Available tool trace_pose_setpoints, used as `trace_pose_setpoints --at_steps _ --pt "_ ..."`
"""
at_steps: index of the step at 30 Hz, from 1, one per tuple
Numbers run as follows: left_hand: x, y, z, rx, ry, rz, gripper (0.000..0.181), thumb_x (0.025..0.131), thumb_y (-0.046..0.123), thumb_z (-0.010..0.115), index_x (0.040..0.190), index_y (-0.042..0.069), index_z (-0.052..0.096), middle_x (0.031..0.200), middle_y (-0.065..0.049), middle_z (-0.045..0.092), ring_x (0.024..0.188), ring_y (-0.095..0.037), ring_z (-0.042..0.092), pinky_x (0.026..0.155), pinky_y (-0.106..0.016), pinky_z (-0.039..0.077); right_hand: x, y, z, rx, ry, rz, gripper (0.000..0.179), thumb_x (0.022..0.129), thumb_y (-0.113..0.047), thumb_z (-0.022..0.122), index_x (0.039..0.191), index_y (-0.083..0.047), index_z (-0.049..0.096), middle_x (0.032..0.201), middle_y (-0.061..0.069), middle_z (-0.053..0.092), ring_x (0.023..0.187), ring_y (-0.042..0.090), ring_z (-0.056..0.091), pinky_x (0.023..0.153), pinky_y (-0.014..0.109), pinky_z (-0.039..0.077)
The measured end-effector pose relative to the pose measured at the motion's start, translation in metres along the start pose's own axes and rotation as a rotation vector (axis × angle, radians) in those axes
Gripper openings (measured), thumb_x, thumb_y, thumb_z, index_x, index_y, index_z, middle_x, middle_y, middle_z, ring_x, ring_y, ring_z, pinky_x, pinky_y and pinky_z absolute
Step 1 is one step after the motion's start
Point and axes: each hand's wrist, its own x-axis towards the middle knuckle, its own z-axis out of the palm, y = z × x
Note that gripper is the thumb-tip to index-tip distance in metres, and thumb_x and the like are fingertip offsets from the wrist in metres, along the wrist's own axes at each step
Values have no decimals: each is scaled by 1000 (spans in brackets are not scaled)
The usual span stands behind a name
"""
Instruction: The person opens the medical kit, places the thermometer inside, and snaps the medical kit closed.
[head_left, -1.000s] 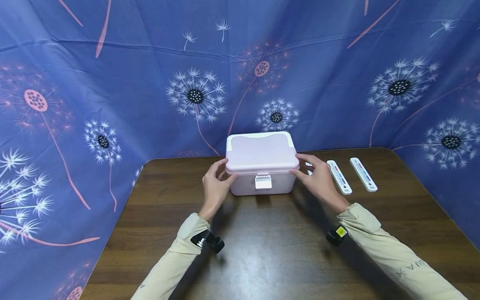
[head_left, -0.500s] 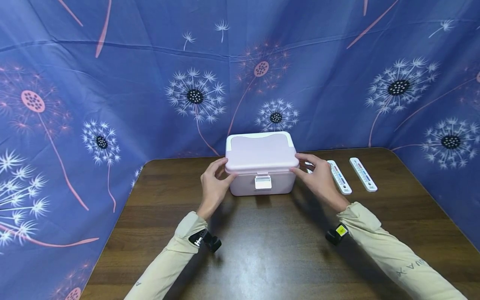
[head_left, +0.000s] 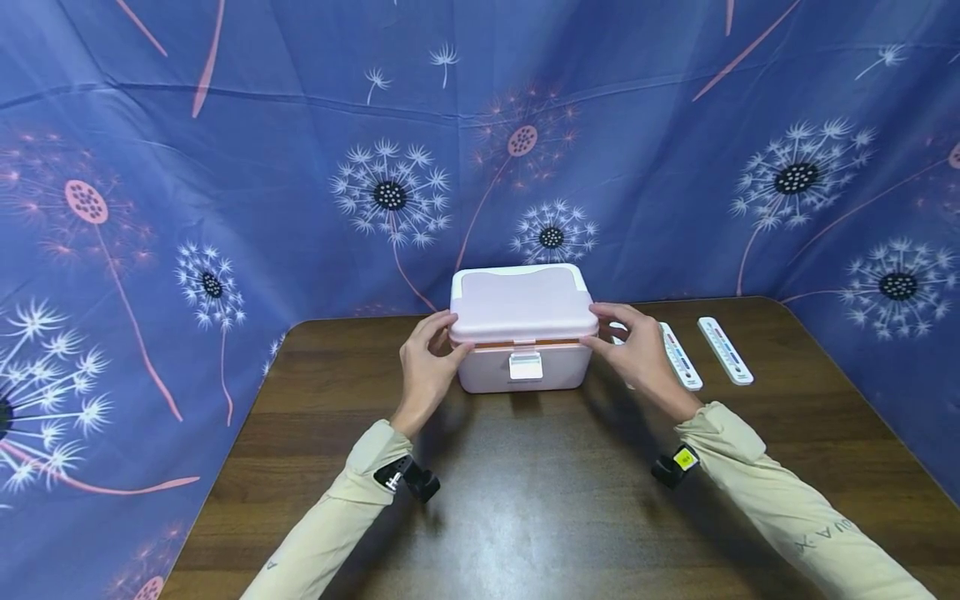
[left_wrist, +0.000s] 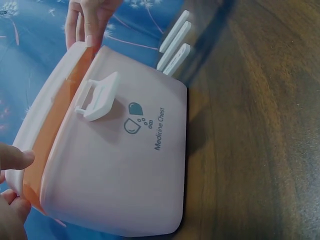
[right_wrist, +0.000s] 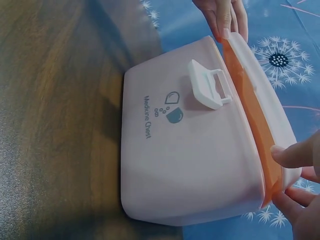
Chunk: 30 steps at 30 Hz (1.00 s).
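Observation:
A pale pink medicine chest (head_left: 483,372) stands on the table, "Medicine Chest" printed on its front. Its lid (head_left: 525,304) is raised slightly, and a strip of orange inner tray (left_wrist: 60,115) shows in the gap. The white front latch (right_wrist: 206,87) hangs loose, tilted outward from the body. At the lid's left front corner, my left hand (head_left: 426,367) pinches the edge, thumb in front. My right hand (head_left: 637,354) grips the opposite corner the same way. What lies inside the chest is hidden.
Two white thermometer strips, one nearer (head_left: 684,362) and one farther right (head_left: 725,350), lie right of the chest on the brown wooden table (head_left: 525,500). Another white strip is partly hidden by the right hand. A blue dandelion-print curtain (head_left: 300,167) hangs directly behind.
The lid has risen a little at the front, so an orange strip now shows below it. Both hands keep their hold on its corners; the chest body stays in place.

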Motion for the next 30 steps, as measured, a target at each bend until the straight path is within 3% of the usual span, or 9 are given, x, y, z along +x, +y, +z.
trace_pose_setpoints --at_steps 3,6,10,13,18,30 --pt "1 1 -1 -2 -4 4 42 70 -16 74 110 -17 61 120 -33 55 112 -40 54 96 -47 47 0 -1 0 12 15 -28 47 71 4 80 115 5 64 118 19 61 102 30 61 88 43 52" --pt "3 2 -2 7 -7 10 42 71 -14 75 110 -17 61 120 -32 55 112 -40 54 96 -47 47 -2 -20 -2 25 21 -54 44 71 8 78 113 10 63 117 24 60 101 36 61 87 30 53" --pt "5 4 -4 18 -10 21 40 72 -13 74 109 -17 61 119 -32 55 111 -40 55 95 -47 48 -2 -38 -5 50 11 -72 42 71 14 75 111 16 61 117 30 57 102 43 59 88 32 52" --pt "7 6 -5 15 -11 34 38 72 -13 74 108 -17 62 119 -33 55 110 -41 56 94 -48 48 2 -25 -5 63 9 -75 43 72 10 76 112 12 63 119 26 58 104 38 60 89 40 51" --pt "9 8 -6 27 -7 55 37 73 -14 73 108 -17 62 118 -33 56 109 -40 56 94 -47 48 6 -13 -4 56 13 -66 45 73 5 78 115 6 64 119 20 60 104 33 61 88 32 52" --pt "17 16 -5 20 6 84 34 73 -15 72 106 -17 63 114 -32 58 106 -41 58 93 -47 49 6 -56 -11 84 24 -93 38 74 17 70 110 18 60 113 32 58 96 43 62 84 44 52"
